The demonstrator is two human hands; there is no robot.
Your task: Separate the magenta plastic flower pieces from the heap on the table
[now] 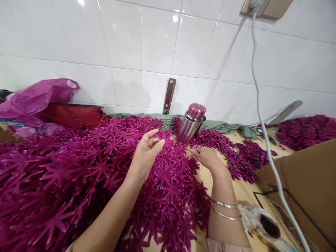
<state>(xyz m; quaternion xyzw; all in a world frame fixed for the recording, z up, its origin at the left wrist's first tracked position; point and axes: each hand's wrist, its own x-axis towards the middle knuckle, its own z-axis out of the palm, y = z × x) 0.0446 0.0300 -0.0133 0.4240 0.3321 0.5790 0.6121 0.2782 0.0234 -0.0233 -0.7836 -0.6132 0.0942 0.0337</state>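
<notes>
- The bare left hand (144, 155) reaches in from the lower left, wrist bent a little; index finger and thumb stretch to the right, the other fingers curled. Its grip stands with thumb and index apart, over the heap.
- The bare right hand (208, 157) comes from the lower right, back upward, fingers bent inward, just beside the heap; whether its grip is closed on anything, I cannot tell.
- Two thin silver metal bangles (225, 211) circle the right forearm.
- One large heap of glossy magenta star-shaped pieces (170, 189), too many to count, spreads under and around the left hand on the tan desk (204, 176); more lie to the right.
- One silver metal flask with a pink lid (189, 123) stands, tilted in view, beyond the hands.
- One brown cardboard box (307, 175) sits at the right.
- One red bag (75, 114) lies at the left, near the white tiled wall (126, 42).
</notes>
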